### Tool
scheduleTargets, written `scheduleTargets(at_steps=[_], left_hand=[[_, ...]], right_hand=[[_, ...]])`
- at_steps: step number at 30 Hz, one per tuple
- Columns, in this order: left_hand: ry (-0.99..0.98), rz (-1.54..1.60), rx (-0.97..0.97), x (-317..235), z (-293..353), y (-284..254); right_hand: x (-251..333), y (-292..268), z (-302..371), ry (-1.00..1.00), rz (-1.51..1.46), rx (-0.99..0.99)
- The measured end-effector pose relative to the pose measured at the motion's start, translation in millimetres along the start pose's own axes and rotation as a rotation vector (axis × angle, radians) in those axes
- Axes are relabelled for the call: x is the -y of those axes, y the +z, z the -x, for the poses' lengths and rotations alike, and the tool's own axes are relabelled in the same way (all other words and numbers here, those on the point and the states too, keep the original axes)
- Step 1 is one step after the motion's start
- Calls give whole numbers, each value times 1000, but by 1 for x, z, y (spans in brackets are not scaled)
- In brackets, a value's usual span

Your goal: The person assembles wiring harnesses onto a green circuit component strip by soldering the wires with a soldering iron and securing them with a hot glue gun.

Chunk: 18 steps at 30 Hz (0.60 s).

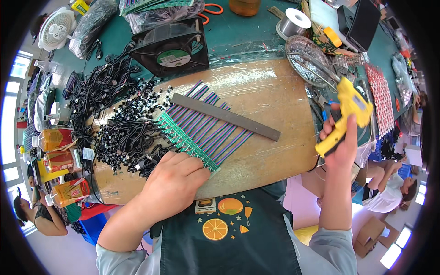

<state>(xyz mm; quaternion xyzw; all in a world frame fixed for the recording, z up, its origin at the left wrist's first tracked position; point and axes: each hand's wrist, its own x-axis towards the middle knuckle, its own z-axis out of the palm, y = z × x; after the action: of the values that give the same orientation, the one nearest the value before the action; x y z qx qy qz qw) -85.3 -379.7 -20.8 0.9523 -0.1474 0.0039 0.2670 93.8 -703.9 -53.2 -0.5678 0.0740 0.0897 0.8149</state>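
Note:
My left hand [176, 178] is closed at the near end of a green circuit board strip [183, 139], its fingertips partly hidden behind the knuckles. Several flat striped wires [237, 143] run up and right from the strip, side by side on the brown work board [270, 158]. Across them lies a flat dark bar [229, 118]. In my right hand [341, 144] is a yellow soldering gun [352, 103], held off to the right. Its metal front end points up and left, over a round metal dish [306, 57].
Black cables [103, 87] and small connectors [144, 101] heap up left of the strip. Behind stands a black box fan [172, 48]. A solder wire spool [293, 25] sits at the back right. Drink bottles [68, 191] line the left edge. Other people sit at both sides.

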Motion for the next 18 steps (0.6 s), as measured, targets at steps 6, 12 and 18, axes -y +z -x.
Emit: scheduleTargets(at_steps=[6,12,18], left_hand=[[14,-12,55,1,0,-2],[17,-38,62,2,4,1],[23,-55,63,3,6,-2]], right_hand=[[13,21,-45,63,85,-145],[20,17,-34,84,135,-19],[20,5,-7,-39,256,5]])
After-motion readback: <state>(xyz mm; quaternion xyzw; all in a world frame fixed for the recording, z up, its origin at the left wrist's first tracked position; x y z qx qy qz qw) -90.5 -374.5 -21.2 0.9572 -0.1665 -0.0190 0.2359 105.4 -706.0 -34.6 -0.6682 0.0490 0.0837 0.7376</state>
